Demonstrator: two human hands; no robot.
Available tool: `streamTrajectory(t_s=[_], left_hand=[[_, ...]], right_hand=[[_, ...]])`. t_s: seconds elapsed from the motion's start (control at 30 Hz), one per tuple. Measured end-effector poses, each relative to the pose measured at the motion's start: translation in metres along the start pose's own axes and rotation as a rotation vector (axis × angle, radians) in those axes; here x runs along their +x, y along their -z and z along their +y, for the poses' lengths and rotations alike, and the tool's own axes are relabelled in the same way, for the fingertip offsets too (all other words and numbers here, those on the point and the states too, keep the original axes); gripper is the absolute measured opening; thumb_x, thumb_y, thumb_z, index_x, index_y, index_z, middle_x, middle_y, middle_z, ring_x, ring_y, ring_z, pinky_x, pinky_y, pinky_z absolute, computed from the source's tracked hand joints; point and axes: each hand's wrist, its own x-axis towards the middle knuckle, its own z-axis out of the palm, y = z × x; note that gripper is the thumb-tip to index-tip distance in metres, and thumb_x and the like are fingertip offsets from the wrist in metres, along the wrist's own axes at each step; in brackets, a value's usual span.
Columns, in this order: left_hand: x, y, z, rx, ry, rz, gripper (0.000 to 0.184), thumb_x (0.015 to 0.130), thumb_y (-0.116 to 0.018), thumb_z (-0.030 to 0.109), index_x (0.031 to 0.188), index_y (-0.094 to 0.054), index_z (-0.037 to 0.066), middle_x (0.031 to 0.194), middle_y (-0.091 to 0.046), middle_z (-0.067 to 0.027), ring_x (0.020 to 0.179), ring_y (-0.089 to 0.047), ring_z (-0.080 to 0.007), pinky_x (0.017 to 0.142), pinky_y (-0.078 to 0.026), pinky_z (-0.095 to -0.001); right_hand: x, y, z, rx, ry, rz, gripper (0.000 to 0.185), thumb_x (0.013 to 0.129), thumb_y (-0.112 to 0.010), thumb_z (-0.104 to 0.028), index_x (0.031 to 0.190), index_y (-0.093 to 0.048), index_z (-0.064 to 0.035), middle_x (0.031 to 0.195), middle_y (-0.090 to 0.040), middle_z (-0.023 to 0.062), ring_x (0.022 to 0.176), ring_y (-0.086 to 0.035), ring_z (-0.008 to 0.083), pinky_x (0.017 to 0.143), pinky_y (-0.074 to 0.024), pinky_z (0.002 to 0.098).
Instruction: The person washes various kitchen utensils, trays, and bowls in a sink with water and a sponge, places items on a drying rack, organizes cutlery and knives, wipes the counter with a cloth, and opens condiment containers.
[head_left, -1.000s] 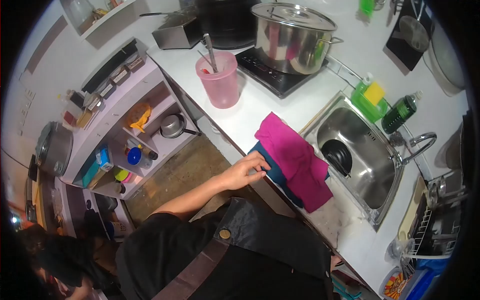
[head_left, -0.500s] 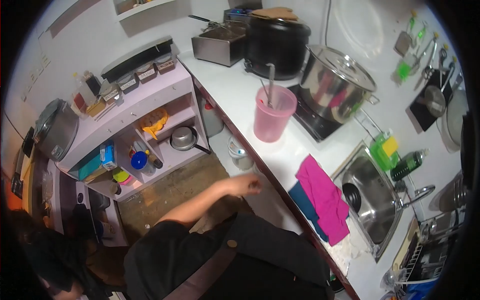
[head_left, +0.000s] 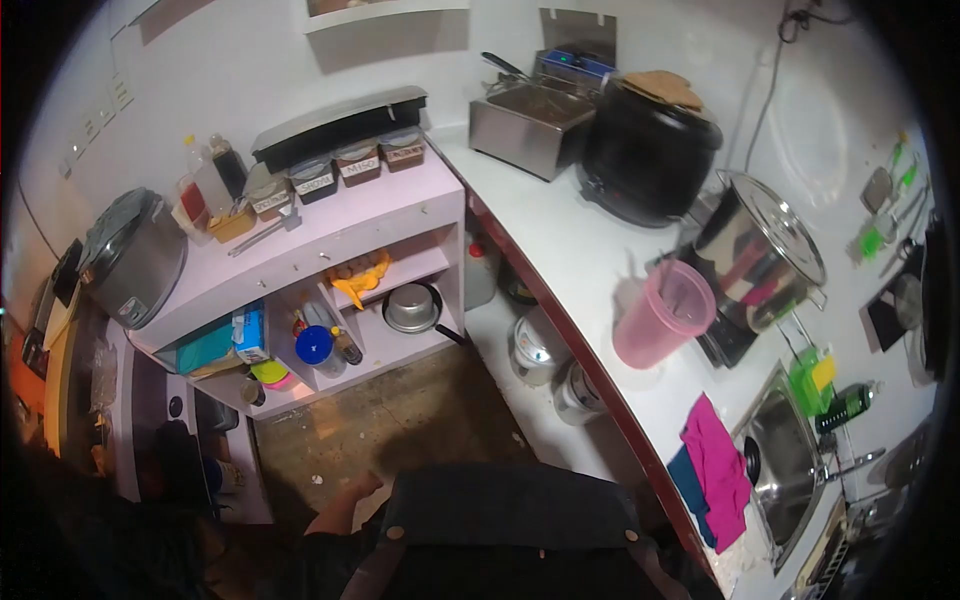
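My left hand (head_left: 362,489) is low in front of my black apron (head_left: 510,510), over the brown floor (head_left: 390,420). It touches nothing that I can see, and its fingers are too small and dim to make out. My right hand is out of the picture. On the white counter at the right stands a pink plastic container (head_left: 655,330) with utensils in it. A magenta cloth (head_left: 718,470) and a dark blue cloth (head_left: 688,490) lie beside the steel sink (head_left: 785,450).
A steel stockpot (head_left: 745,235), a black soup kettle (head_left: 645,150) and a fryer (head_left: 525,130) line the counter. Labelled sauce tubs (head_left: 357,165) and a rice cooker (head_left: 135,255) top the pink cabinet (head_left: 400,205). White buckets (head_left: 535,350) stand under the counter, whose red edge (head_left: 590,350) runs along my right.
My left hand has drawn back and down toward my body, away from the counter edge. My view has turned left, so counter and cabinet sit further right in the picture.
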Motion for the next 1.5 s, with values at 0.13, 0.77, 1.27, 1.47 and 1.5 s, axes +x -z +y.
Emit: streamTrajectory(t_s=[0.13,0.77,1.27,1.47,1.5], left_hand=[[-0.009,-0.008,-0.056,-0.168,-0.066,0.277,0.028,0.070,-0.056,0.023,0.081,-0.061,-0.002,0.079,-0.060,-0.0207,0.075,-0.058,-0.0332,0.067,-0.043,-0.0405],[0.040,0.143,0.033,-0.778,0.098,0.428,0.031,0.079,-0.057,0.024,0.093,-0.057,-0.003,0.087,-0.061,-0.0122,0.080,-0.056,-0.0176,0.072,-0.044,-0.0316],[0.053,0.542,0.118,-0.332,-0.620,0.699,0.020,0.075,-0.058,0.005,0.094,-0.054,0.001,0.085,-0.053,-0.0109,0.077,-0.055,-0.0220,0.069,-0.044,-0.0305],[0.026,0.635,0.092,-0.133,-0.543,1.310,0.016,0.075,-0.057,0.007,0.089,-0.054,0.000,0.082,-0.053,-0.0115,0.072,-0.053,-0.0241,0.065,-0.043,-0.0315],[0.024,0.648,0.086,-0.240,-0.523,1.335,0.015,0.075,-0.057,0.006,0.088,-0.054,0.000,0.082,-0.053,-0.0116,0.073,-0.053,-0.0247,0.066,-0.043,-0.0317]], right_hand=[[0.000,-0.075,-0.037,-0.071,0.050,-0.107,0.020,0.085,-0.046,-0.024,0.089,-0.054,-0.0057,0.074,-0.057,0.0043,0.062,-0.055,0.0146,0.048,-0.0426,0.0262],[-0.045,-0.466,-0.255,-0.388,0.453,-0.753,0.017,0.085,-0.046,-0.020,0.089,-0.054,-0.0046,0.074,-0.057,0.0048,0.062,-0.055,0.0142,0.047,-0.0424,0.0254],[-0.181,-0.566,-0.234,-0.235,0.525,-0.714,0.015,0.086,-0.046,-0.016,0.090,-0.054,-0.0038,0.074,-0.058,0.0052,0.062,-0.055,0.0138,0.047,-0.0423,0.0249],[-0.243,-0.613,-0.244,-0.166,0.662,-0.824,0.014,0.086,-0.046,-0.015,0.090,-0.054,-0.0034,0.074,-0.058,0.0053,0.062,-0.055,0.0137,0.047,-0.0423,0.0246],[-0.247,-0.621,-0.252,-0.154,0.699,-0.848,0.014,0.086,-0.046,-0.015,0.090,-0.054,-0.0034,0.074,-0.058,0.0054,0.062,-0.055,0.0137,0.047,-0.0423,0.0246]])
